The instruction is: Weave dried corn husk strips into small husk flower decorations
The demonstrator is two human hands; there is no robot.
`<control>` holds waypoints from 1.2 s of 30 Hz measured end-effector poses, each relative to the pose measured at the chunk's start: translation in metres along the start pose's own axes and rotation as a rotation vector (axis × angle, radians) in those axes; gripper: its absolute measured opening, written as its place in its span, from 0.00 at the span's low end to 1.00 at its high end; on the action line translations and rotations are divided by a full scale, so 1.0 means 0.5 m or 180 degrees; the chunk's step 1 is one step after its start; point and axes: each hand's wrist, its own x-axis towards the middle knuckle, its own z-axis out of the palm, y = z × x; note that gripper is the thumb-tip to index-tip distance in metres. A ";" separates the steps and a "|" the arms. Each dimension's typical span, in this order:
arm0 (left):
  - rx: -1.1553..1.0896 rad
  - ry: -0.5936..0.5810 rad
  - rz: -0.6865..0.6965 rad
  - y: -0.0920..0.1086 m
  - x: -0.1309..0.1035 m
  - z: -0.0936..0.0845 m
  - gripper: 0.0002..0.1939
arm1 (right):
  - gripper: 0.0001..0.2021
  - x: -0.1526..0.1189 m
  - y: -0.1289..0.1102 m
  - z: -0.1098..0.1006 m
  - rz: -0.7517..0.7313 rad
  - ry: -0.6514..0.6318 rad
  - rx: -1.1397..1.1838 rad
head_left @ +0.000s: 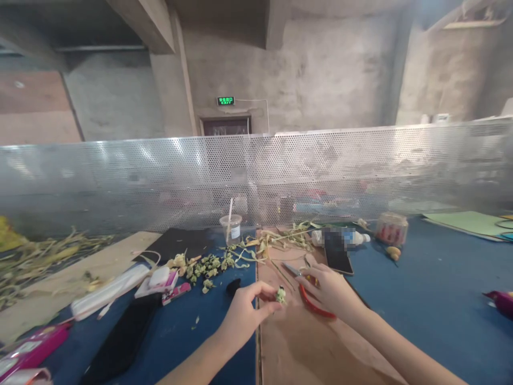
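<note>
Between the thumb and fingertips of my left hand (250,310) is a small pale green knotted piece (281,294), seemingly plant leaf, with a dark spot on top. My right hand (326,286) lies over the handles of red-handled scissors (316,307), fingers curled around them. The blades point up and left over the brown board, just right of the piece. To the left, a heap of similar small green knots (208,267) lies on the blue tabletop. Long dry leaf strips (280,240) are scattered at the board's far end.
A plastic cup with a straw (231,230) stands before the perforated metal screen (200,176). Right of the board are a dark phone (339,256), a bottle (363,238) and a clear jar (391,230). Pink-and-white packages (160,280) and a black strip-like object (124,337) lie left.
</note>
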 end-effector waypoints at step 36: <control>0.2686 0.0044 0.1632 -0.105 0.045 -0.130 0.13 | 0.11 0.166 0.151 0.005 0.1430 0.0372 0.1754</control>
